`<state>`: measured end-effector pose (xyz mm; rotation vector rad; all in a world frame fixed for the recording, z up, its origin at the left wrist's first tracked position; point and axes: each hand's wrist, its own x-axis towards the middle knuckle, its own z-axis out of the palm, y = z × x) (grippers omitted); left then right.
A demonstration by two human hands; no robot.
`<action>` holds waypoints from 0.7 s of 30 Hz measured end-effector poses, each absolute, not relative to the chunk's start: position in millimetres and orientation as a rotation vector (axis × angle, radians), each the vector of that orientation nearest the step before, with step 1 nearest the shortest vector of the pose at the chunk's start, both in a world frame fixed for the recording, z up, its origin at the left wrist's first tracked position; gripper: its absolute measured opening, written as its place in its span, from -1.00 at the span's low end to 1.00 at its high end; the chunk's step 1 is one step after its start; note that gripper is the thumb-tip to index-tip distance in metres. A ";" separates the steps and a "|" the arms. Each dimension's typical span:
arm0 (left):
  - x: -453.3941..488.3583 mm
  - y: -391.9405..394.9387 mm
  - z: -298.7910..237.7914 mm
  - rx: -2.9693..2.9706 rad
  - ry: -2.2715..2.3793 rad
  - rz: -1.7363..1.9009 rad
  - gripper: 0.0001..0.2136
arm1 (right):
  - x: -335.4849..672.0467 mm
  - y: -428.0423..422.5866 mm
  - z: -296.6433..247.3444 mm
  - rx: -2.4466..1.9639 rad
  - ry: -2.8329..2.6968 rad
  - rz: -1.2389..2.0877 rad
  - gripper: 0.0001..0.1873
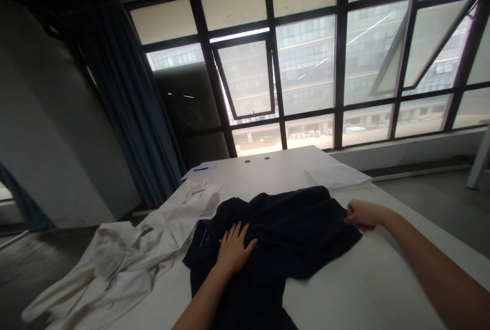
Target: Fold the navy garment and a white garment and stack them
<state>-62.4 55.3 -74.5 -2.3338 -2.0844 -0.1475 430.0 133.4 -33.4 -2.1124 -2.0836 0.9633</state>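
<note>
Navy shirt (291,228) lies under the flat, splayed left hand (234,248); outstretched right hand (362,215) apparently pinches its sleeve (339,223).

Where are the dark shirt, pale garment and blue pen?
Dark shirt (277,233), head view: fabric near its middle.
Pale garment (132,253), head view: its crumpled middle.
Blue pen (201,169), head view: its barrel.

Left grip (234,252) flat, right grip (362,214) tightly curled
</note>
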 end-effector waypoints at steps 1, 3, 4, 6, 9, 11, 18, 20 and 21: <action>-62.3 55.4 -74.5 -2.332 -2.088 -0.144 -0.28 | 426.0 132.3 -34.8 -2.118 -2.108 0.966 -0.71; -62.1 55.6 -74.2 -2.334 -2.096 -0.140 -0.28 | 417.6 129.4 -39.2 -2.109 -2.159 0.939 -0.73; -62.1 55.6 -74.0 -2.337 -2.099 -0.140 -0.28 | 413.6 128.0 -41.8 -2.097 -2.182 0.918 -0.74; -62.3 55.3 -73.4 -2.345 -2.098 -0.150 -0.29 | 407.1 126.2 -46.5 -2.058 -2.215 0.872 -0.73; -62.9 54.7 -72.4 -2.363 -2.091 -0.173 -0.28 | 405.3 127.3 -48.0 -1.994 -2.221 0.788 -0.72; -63.4 54.4 -72.4 -2.374 -2.094 -0.182 -0.28 | 411.6 129.3 -43.1 -1.951 -2.205 0.756 -0.72; -63.5 54.4 -74.4 -2.377 -2.095 -0.203 -0.28 | 469.0 111.4 2.5 -1.770 -2.031 1.052 -0.69; -60.0 51.7 -70.1 -2.372 -2.062 -0.225 -0.29 | 485.3 100.7 14.3 -1.664 -1.946 1.172 -0.69; -57.0 49.3 -66.6 -2.377 -2.024 -0.248 -0.30 | 491.7 96.8 18.5 -1.632 -1.920 1.211 -0.68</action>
